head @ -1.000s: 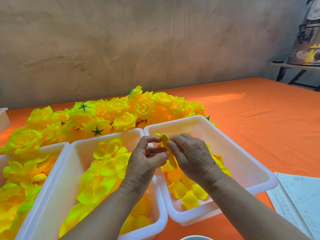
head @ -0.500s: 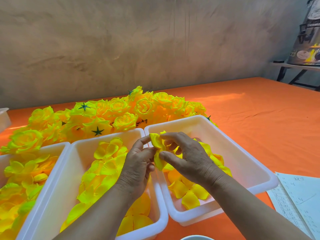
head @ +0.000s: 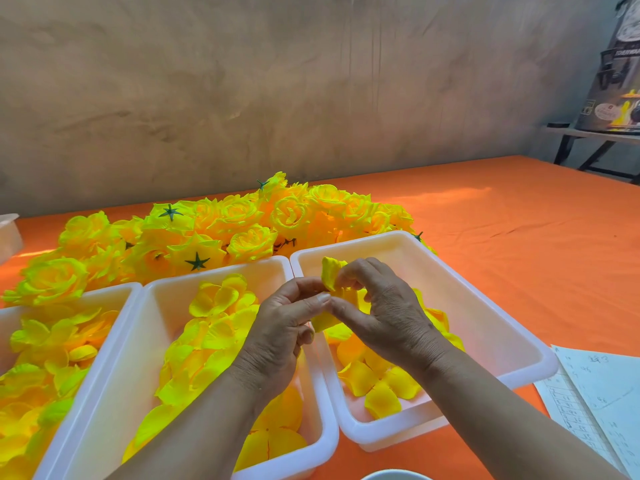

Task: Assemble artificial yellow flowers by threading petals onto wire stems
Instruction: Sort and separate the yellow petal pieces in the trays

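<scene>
While hovering above a tray, left hand and right hand are pinching a petal between them, tip upward.

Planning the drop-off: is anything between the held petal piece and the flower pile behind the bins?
Only the right bin's far wall stands before the flower pile; the left hand and right hand pinch the petal piece over that bin.

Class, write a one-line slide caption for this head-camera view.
Left hand and right hand pinch a yellow petal piece over the rightmost white tray, finished flowers piled behind.
</scene>
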`<state>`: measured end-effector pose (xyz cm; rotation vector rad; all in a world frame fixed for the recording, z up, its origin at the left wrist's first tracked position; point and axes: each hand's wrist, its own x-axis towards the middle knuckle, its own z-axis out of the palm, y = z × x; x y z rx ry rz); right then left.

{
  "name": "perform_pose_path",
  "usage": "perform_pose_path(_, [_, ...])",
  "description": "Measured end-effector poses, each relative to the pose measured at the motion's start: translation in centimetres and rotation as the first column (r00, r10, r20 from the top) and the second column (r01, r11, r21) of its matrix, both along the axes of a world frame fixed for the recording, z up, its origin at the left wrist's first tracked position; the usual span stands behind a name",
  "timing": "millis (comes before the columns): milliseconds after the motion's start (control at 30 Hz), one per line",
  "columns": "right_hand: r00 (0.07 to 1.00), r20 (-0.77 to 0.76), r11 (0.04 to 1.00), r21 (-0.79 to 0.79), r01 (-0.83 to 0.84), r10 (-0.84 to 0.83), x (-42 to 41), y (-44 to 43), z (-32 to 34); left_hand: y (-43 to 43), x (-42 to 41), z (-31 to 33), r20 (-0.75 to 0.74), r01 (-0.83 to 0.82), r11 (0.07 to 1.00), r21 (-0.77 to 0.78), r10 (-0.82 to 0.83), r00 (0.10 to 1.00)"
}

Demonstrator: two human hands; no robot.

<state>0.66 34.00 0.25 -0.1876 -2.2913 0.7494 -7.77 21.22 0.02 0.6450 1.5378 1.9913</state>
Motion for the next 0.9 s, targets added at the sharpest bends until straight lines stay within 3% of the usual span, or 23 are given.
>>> perform_pose_path(233, [0.997,0.069,0.994,0.108,0.021,-0.028,0.15,-0.51,0.08,0.0,-0.25,-0.11,0.064,-0.045,0.999,-0.006,0.045,0.997])
perform_pose_path(533, [0.995,0.08,0.988,-0.149,-0.042,0.055,0.14,-0.21,0.5,-0.5,-0.21,0.14,0.038,0.081,0.994,0.067,-0.083,0.996])
perform_pose_path(700, [0.994,0.095,0.991,-0.129,-0.044,0.056,-0.03,-0.24,0.14,-0.5,-0.31,0.02,0.037,0.087,0.994,0.066,-0.09,0.995])
perform_pose_path(900, [0.997,0.02,0.959,-0.277,-0.067,0.075,-0.19,0.16,-0.19,-0.5,-0.4,-0.08,0.057,0.088,0.994,0.072,-0.092,0.994])
